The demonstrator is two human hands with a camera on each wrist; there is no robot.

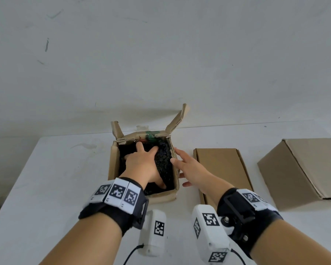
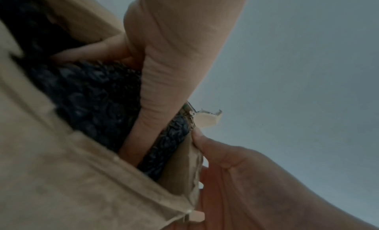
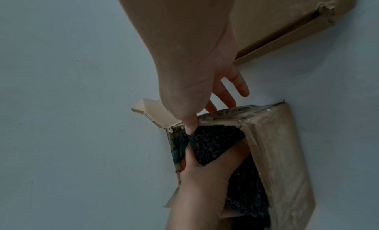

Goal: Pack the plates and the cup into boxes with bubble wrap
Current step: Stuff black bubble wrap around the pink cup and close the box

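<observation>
1. Nearest the camera were 2 forearms with black wrist straps carrying white coded tags, above the desk's (image 1: 46, 169) near edge.
2. Left hand (image 1: 141, 163) was inside the open brown cardboard box (image 1: 114, 165) near the desk's middle, fingers spread and pressing flat on the black bubble wrap (image 1: 163, 159), gripping nothing.
3. Right hand (image 1: 189, 167) pinched the box's right wall, thumb inside the rim, fingers outside.
4. Wrap filled the box, long axis running from near edge to far edge; the left hand was nearer it.
5. Plates and cup were hidden, so I cannot tell their place.
6. Toward the desk's right edge lay a flat closed cardboard box (image 1: 220, 169) and a larger closed cardboard box (image 1: 302, 169).
7. 2 upright flaps stood at the far corners, likely no hindrance.
</observation>
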